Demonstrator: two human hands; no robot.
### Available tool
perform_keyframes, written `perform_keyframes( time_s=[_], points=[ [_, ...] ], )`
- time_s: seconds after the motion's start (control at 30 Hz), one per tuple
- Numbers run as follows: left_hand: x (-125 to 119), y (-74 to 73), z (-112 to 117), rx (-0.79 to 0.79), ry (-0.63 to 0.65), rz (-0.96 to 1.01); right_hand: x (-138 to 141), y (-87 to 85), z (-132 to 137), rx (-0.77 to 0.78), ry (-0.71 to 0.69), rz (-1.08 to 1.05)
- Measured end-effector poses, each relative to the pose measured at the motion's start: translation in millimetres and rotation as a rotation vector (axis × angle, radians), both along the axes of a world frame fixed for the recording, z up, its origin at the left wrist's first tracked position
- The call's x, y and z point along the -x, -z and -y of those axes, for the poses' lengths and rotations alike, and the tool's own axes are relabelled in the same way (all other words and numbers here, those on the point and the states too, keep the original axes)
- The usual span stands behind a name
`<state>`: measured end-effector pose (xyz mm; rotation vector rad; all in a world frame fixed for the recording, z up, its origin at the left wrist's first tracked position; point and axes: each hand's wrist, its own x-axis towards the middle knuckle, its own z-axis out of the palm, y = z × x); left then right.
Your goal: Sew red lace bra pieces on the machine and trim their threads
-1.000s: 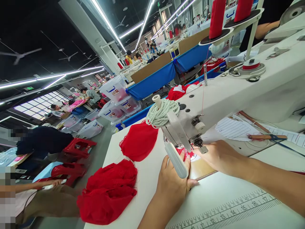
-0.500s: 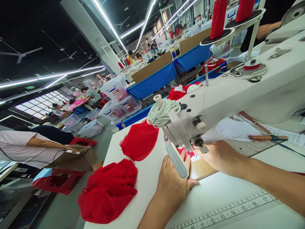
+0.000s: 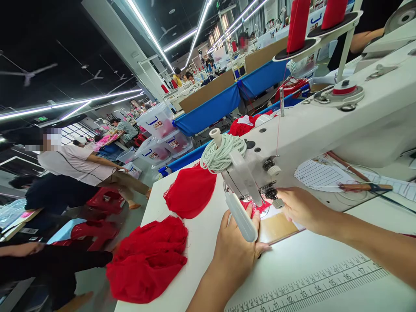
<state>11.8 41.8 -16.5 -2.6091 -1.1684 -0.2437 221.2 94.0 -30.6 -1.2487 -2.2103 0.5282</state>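
red crumpled fabric heap [image 3: 147, 262] sits at the left of the white tabletop [image 3: 201, 260]; just beyond it, a flat, rounded red fabric piece with a lacy edge [image 3: 191, 193]. both probably parked there to leave the sewing spot free.

left hand [image 3: 235, 240]: palm down, fingers spread, fingertips on the small red lacy cloth [image 3: 258, 207] under the head of the white metal sewing machine [image 3: 325, 121], presumably to hold it flat.

right hand [image 3: 300, 210]: fingers loosely bent, just right of the cloth, likely for steering; tips partly behind a knurled metal knob [image 3: 278, 203]. pinching or not: cannot tell.

around, same direction: stacked clear plastic bins [image 3: 157, 123]; mint-green coiled cord [image 3: 224, 152] hung on the machine head, perhaps for easy reach; pale oblong plastic bar [image 3: 242, 219] crossing in front of the left fingers, obstructing the view; black-marked ruler scale [image 3: 312, 294], nearest; lined white paper sheet [image 3: 320, 175]; slim wooden-handled tool [image 3: 360, 187] beyond the right wrist.
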Motion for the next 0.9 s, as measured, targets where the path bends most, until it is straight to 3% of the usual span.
perform_keyframes(
  time_s=[0.4,0.73,0.9],
  points=[
    [-1,-2.1,-1,0.023,-0.001,0.007,6,0.7,-5,-0.069,0.126,-0.171],
    [2,-0.7,0,0.019,0.024,0.049,5,-1.8,-5,-0.078,0.085,-0.138],
    [-5,3.8,-12,-0.071,0.018,0.180,-1,0.4,-6,-0.089,0.037,-0.061]
  ],
)
